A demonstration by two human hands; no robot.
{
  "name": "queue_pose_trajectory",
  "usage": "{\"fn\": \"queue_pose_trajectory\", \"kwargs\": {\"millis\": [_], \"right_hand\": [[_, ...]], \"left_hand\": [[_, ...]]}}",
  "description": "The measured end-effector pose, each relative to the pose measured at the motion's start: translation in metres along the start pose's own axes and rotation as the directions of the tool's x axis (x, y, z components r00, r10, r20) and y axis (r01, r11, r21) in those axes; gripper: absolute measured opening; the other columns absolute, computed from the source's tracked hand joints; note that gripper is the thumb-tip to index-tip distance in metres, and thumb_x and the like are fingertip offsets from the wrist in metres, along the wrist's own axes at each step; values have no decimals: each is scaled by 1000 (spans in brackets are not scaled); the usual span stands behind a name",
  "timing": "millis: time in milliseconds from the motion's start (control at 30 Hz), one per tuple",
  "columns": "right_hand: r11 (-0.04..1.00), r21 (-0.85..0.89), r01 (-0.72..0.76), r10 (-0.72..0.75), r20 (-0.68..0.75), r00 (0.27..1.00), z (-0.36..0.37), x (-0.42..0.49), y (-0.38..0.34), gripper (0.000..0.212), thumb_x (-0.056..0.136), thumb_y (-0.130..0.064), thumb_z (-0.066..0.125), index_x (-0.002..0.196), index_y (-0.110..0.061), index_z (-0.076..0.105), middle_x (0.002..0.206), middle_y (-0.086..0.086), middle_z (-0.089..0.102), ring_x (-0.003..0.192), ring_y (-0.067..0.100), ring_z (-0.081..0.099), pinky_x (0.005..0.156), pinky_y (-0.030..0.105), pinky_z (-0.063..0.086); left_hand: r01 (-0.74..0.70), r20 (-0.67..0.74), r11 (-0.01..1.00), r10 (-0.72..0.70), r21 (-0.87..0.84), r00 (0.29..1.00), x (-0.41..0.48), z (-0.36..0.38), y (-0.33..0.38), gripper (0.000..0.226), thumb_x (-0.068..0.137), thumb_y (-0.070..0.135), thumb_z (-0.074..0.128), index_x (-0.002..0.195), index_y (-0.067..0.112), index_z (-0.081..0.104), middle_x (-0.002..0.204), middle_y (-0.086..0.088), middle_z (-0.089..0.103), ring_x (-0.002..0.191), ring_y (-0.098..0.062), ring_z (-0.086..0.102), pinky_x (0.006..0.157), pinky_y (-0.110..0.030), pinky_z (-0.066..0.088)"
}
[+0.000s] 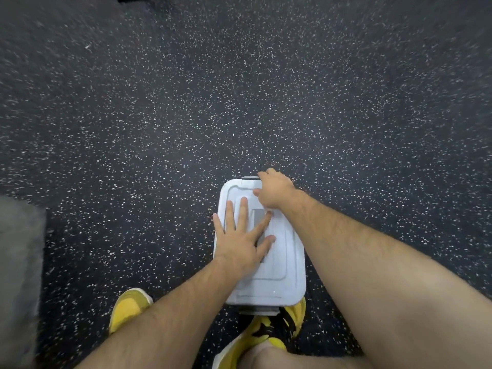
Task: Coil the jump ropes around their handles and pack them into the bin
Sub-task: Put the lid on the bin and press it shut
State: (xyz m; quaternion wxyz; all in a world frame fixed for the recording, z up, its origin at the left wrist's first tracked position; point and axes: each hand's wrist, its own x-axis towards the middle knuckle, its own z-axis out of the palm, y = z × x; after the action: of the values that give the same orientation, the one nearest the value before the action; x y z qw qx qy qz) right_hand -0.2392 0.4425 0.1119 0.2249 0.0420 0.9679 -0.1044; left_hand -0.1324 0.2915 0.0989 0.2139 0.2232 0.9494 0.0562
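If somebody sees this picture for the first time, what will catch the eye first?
A pale closed bin stands low in the middle on the dark speckled floor. The left hand lies flat on its lid; the right hand grips the far end. Yellow shoes show below.

Bare forearms [159, 328], yellow shoes [127, 307] with black laces [287, 323].

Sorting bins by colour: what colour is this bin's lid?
The lid is pale grey-white, seen in the head view.
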Motion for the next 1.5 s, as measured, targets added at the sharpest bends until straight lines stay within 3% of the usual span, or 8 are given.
{"fn": "queue_pose_trajectory", "kwargs": {"millis": [333, 467, 600, 700, 933, 1200, 1333, 1500], "right_hand": [[991, 36, 126, -110, -290, 951, 20, -18, 3, 24, 101, -21, 48, 123, -15, 56, 126, 4, 50, 114, 27, 45, 102, 39, 38], [974, -140, 179, -192, -82, 978, 26, -57, 10, 51, 105, -18, 37, 154, -6, 28, 162, 12, 20, 151, 31, 11, 123, 43, 15], [936, -291, 197, -191, 48, 980, 48, -138, 7, 56, 101, -11, 33, 154, 4, 20, 165, 21, 7, 153, 35, -3, 125, 44, -2], [861, -445, 246, -203, 144, 969, 64, -196, -8, 50, 102, -20, 35, 145, 5, 40, 155, 31, 28, 147, 48, 12, 122, 55, 6], [986, -142, 82, -63, 134, 989, 78, -234, -22, 76, 96, -26, 49, 158, -3, 10, 163, 26, -6, 151, 42, -5, 124, 43, 5], [904, -398, 153, -98, 156, 983, 105, -218, -22, 112, 86, -63, 60, 154, 6, 4, 157, 39, 3, 145, 58, 1, 121, 60, 12], [916, -387, 107, -70, 108, 992, 110, -221, -27, 81, 101, -30, 51, 154, 7, 2, 157, 38, -5, 143, 62, 2, 120, 55, 19], [917, -364, 163, -119, 139, 983, 108, -214, -17, 84, 101, -43, 44, 154, 8, 3, 157, 38, 1, 144, 59, 2, 119, 58, 18]], "left_hand": [[34, 25, 999, -34, 13, 999, 3, 0, -1, 57, 95, 73, -2, 147, 58, -19, 159, -8, -39, 144, -39, -37, 114, -69, -15], [43, 16, 999, -43, 5, 999, 4, 1, -2, 58, 93, 75, -2, 148, 60, -15, 160, -7, -38, 146, -38, -35, 115, -68, -14], [41, -3, 998, -41, 37, 999, 2, 1, 0, 59, 96, 71, -4, 149, 55, -22, 160, -8, -36, 147, -37, -33, 115, -69, -11], [30, -26, 998, -29, 54, 999, -4, 2, 5, 58, 102, 60, -1, 155, 43, -17, 163, -7, -30, 150, -30, -27, 117, -68, -9], [-219, -51, 974, 222, 58, 974, -70, 39, -14, 62, 100, 52, -6, 157, 28, -15, 166, -4, -21, 153, -26, -18, 125, -50, 1], [-350, 1, 916, 357, 195, 934, -106, 62, -26, 85, 97, 69, 19, 157, 24, -21, 164, -6, -27, 150, -33, -28, 125, -48, -8], [-361, -9, 904, 373, 230, 928, -103, 64, -27, 87, 96, 67, 22, 157, 22, -21, 165, -8, -24, 150, -36, -25, 125, -49, -5], [-394, -35, 908, 402, 143, 915, -103, 64, -32, 77, 98, 67, 5, 159, 24, -11, 166, -5, -18, 151, -34, -21, 122, -44, -11]]}}
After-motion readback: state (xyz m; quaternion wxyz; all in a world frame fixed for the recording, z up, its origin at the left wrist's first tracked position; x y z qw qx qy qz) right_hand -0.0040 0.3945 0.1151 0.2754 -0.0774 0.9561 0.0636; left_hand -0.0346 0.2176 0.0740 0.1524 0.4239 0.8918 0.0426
